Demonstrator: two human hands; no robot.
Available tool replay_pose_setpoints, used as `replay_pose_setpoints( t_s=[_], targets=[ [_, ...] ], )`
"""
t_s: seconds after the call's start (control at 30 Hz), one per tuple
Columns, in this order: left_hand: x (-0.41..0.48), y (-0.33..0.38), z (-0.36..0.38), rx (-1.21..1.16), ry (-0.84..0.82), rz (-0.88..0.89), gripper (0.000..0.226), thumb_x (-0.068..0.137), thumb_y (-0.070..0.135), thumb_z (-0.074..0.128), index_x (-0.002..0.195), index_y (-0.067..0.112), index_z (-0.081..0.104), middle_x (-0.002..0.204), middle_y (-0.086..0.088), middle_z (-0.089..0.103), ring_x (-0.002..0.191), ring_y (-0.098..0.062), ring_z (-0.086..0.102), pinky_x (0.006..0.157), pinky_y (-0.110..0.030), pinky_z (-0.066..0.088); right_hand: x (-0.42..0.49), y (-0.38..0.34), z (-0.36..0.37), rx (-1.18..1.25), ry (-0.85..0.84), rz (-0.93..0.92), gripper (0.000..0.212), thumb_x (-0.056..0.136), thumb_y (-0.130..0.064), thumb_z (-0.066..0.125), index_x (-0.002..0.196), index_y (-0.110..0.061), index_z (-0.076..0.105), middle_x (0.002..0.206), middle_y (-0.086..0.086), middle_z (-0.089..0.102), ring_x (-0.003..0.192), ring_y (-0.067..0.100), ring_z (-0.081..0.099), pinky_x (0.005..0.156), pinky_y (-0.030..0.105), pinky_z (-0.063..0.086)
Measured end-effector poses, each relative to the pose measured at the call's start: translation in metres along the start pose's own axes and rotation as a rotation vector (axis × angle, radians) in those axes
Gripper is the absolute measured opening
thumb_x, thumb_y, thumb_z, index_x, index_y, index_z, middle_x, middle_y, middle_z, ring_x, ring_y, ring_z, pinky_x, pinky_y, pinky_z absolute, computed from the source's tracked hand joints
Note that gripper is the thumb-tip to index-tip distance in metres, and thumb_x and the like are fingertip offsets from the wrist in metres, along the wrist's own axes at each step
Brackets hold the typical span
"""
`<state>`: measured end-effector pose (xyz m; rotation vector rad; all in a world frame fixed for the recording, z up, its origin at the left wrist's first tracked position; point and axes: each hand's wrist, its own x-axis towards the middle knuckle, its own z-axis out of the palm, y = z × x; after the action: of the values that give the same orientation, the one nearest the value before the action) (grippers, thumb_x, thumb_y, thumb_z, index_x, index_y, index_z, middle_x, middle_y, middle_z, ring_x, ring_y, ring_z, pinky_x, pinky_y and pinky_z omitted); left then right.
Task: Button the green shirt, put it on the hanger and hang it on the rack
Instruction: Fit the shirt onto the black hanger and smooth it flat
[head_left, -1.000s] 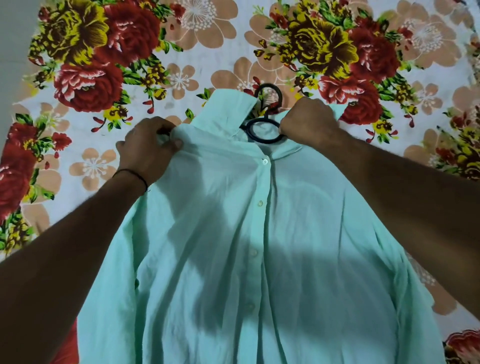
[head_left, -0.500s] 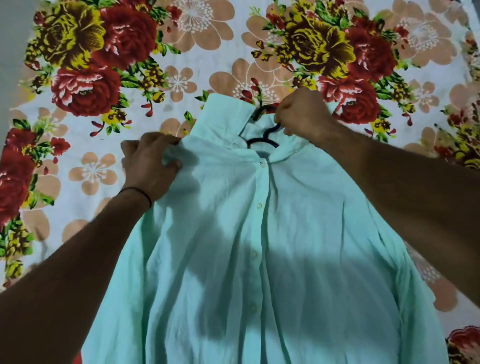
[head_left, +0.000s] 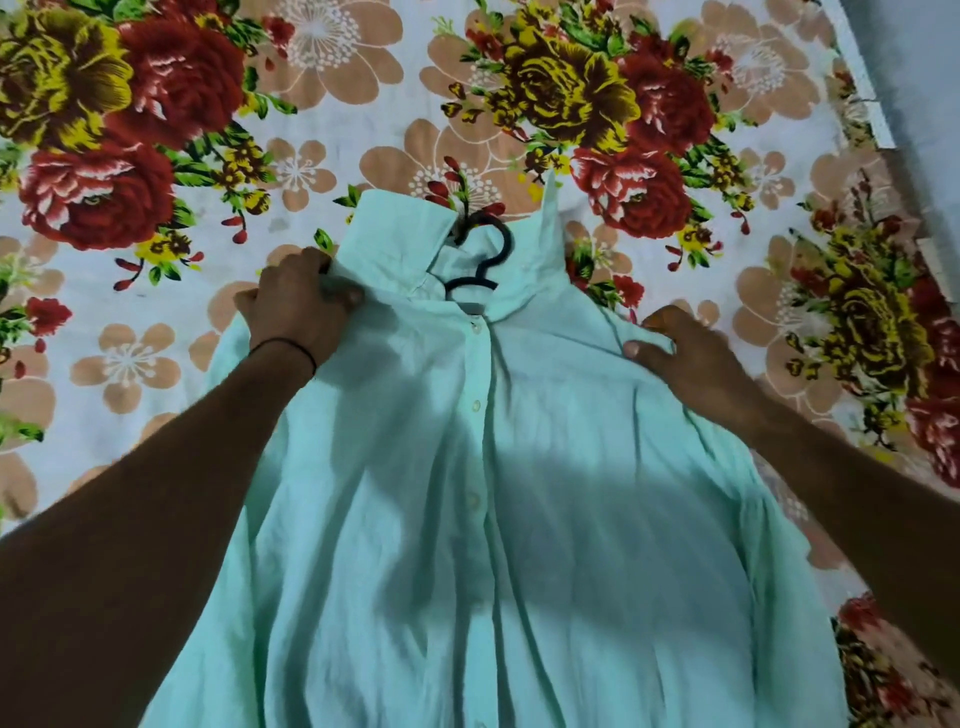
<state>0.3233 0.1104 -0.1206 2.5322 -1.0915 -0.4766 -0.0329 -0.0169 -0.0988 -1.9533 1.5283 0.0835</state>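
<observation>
The fingers (head_left: 291, 267) of the left hand (head_left: 298, 306) are curled together and, with the thumb, they clamp a fold of cloth at the shoulder of the green shirt (head_left: 493, 493) on the person's left side, just beside the collar (head_left: 400, 234). A thin dark band (head_left: 283, 345) goes around this wrist. On the other side the thumb (head_left: 638, 349) of the right hand (head_left: 691, 358) lies on top of the opposite shoulder. The other fingers bend over the shoulder edge, so the cloth is pinched between them.

The shirt lies flat, front side up, on a flowered bed sheet (head_left: 130, 364). Its long axis runs from the near edge of the bed to the far edge: the collar points to the far edge and the lower part comes toward the person and goes out of the picture at the bottom. The buttons (head_left: 474, 405) make a line along the middle, and those that show are closed. The collar stands open and raised.

A black hanger (head_left: 488, 249) is inside the shirt. Only its hook and a short curved part come out of the neck opening, and the hook points toward the far edge. The right edge of the bed shows at the upper right corner.
</observation>
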Motion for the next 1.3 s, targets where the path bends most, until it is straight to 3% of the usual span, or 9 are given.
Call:
replay_pose_setpoints(
  t_s=[0.2,0.33,0.43,0.5,0.67,0.87,1.0,1.2,1.3],
  targets=[
    [0.007,0.008,-0.001,-0.102,0.073,-0.049,0.03,0.091,0.024,0.064,0.116,0.007,0.062,0.124,-0.021,0.059,0.119,-0.041,0.051,0.1,-0.048,0.036,0.001,0.005,-0.033,0.104,0.204,-0.063,0.015,0.093,-0.022,0.067,0.097,-0.008,0.07,0.086,0.008,0.069,0.091,0.031,0.065,0.07,0.031,0.043],
    [0.004,0.016,0.006,-0.077,0.081,0.001,0.031,0.09,0.014,0.063,0.118,0.003,0.059,0.123,-0.025,0.055,0.118,-0.044,0.049,0.095,-0.048,0.038,0.012,0.016,-0.011,-0.082,0.061,0.045,0.032,0.084,-0.017,0.076,0.113,-0.012,0.065,0.109,0.006,0.061,0.097,0.026,0.058,0.079,0.031,0.041],
    [0.002,0.005,0.005,-0.178,0.029,0.035,0.036,0.085,0.004,0.065,0.12,0.0,0.059,0.124,-0.026,0.054,0.116,-0.04,0.051,0.093,-0.038,0.039,0.019,-0.005,-0.007,-0.032,0.326,-0.058,0.034,0.076,-0.013,0.072,0.109,-0.012,0.064,0.113,0.011,0.062,0.102,0.031,0.06,0.09,0.047,0.049],
    [-0.002,-0.006,0.001,-0.206,0.057,0.027,0.031,0.087,0.007,0.064,0.117,0.003,0.063,0.121,-0.024,0.057,0.113,-0.038,0.053,0.092,-0.036,0.04,0.024,-0.03,-0.005,0.1,0.391,-0.198,0.028,0.081,-0.014,0.064,0.108,-0.008,0.065,0.109,0.01,0.065,0.097,0.023,0.061,0.09,0.04,0.05],
    [-0.031,-0.028,-0.007,-0.065,0.113,-0.178,0.031,0.1,0.029,0.048,0.119,0.008,0.06,0.123,-0.028,0.055,0.114,-0.047,0.049,0.095,-0.048,0.038,0.039,-0.063,0.024,-0.148,0.1,-0.294,0.036,0.091,-0.032,0.067,0.114,-0.006,0.061,0.113,0.014,0.059,0.111,0.033,0.053,0.093,0.041,0.041],
    [-0.062,-0.062,-0.019,-0.221,0.079,-0.131,0.019,0.092,0.01,0.058,0.108,0.01,0.069,0.101,-0.021,0.069,0.098,-0.04,0.063,0.082,-0.037,0.048,0.052,-0.068,0.035,-0.397,0.182,-0.304,0.036,0.092,-0.015,0.061,0.121,0.003,0.05,0.124,0.027,0.052,0.116,0.046,0.048,0.095,0.049,0.04],
    [-0.06,-0.083,-0.038,-0.199,0.21,-0.204,0.021,0.092,0.014,0.062,0.109,0.007,0.073,0.107,-0.021,0.071,0.104,-0.039,0.063,0.087,-0.035,0.046,0.056,-0.059,0.033,-0.299,0.331,-0.289,0.025,0.093,-0.011,0.059,0.114,0.003,0.054,0.113,0.029,0.054,0.102,0.048,0.054,0.079,0.054,0.047],
    [-0.056,-0.074,-0.042,-0.077,0.013,-0.178,0.043,0.075,0.008,0.052,0.113,0.019,0.07,0.118,-0.015,0.064,0.115,-0.042,0.055,0.095,-0.05,0.045,0.057,-0.056,0.024,-0.037,0.069,-0.269,0.016,0.093,-0.024,0.066,0.091,-0.012,0.056,0.091,0.003,0.055,0.093,0.027,0.054,0.075,0.036,0.038],
    [-0.041,-0.047,-0.045,-0.19,-0.063,-0.131,0.036,0.079,0.026,0.052,0.111,0.022,0.067,0.119,-0.01,0.065,0.113,-0.037,0.057,0.1,-0.05,0.043,0.052,-0.066,0.014,0.147,-0.069,-0.226,0.012,0.097,-0.019,0.062,0.107,-0.015,0.064,0.1,-0.005,0.061,0.098,0.016,0.057,0.082,0.029,0.04]
  ],
)
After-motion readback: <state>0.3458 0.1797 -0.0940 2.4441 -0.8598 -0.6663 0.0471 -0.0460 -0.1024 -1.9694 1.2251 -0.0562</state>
